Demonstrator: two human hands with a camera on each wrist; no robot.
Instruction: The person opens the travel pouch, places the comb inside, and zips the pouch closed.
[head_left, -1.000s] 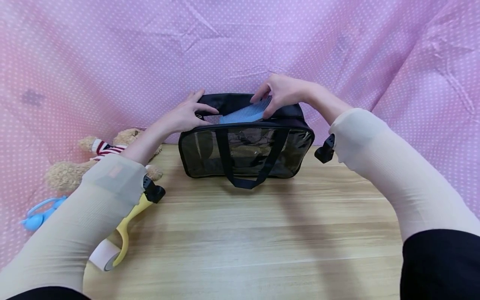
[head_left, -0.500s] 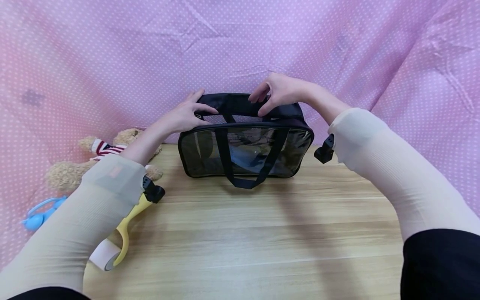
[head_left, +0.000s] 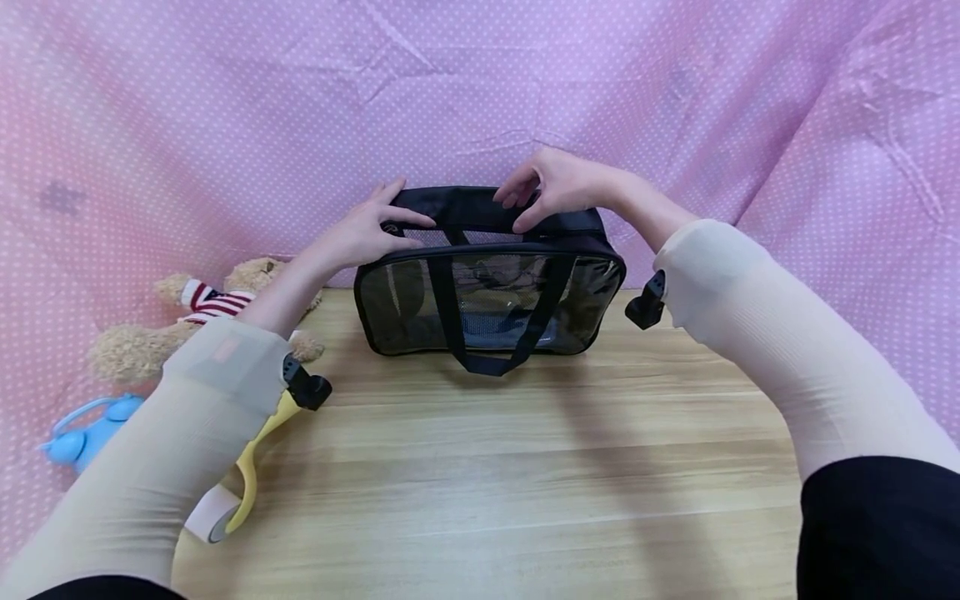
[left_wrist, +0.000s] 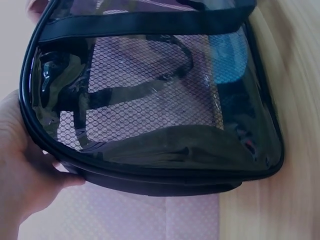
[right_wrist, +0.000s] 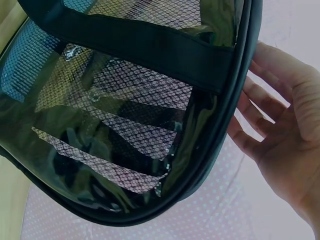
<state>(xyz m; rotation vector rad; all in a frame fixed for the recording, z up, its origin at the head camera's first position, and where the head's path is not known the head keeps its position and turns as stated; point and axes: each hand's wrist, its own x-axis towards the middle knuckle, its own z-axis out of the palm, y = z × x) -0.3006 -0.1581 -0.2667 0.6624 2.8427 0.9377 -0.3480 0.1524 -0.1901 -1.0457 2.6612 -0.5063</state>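
Note:
A black bag (head_left: 491, 310) with see-through front, mesh back and black strap handle (head_left: 495, 364) stands at the table's back, its top parted. Through the front, a light blue comb (left_wrist: 228, 57) lies low inside; the right wrist view shows this comb (right_wrist: 25, 65) through the panel too. My left hand (head_left: 367, 232) rests on the bag's top left corner, fingers spread over the opening and behind it. Above the opening's right part is my right hand (head_left: 562, 185), fingers loosely bent and nothing between them; in the right wrist view those fingers (right_wrist: 265, 102) are by the rim.
At the left, partly behind my left forearm, lie a teddy bear (head_left: 131, 350) in a striped top, a blue toy with a handle (head_left: 93, 437), a yellow curved object (head_left: 250, 475) and a white roll (head_left: 213, 512). Pink dotted cloth (head_left: 480, 92) hangs behind the bag.
The comb has left my right hand and dropped from the opening to the bottom of the bag. My right hand stays above the opening; my left hand has hardly moved.

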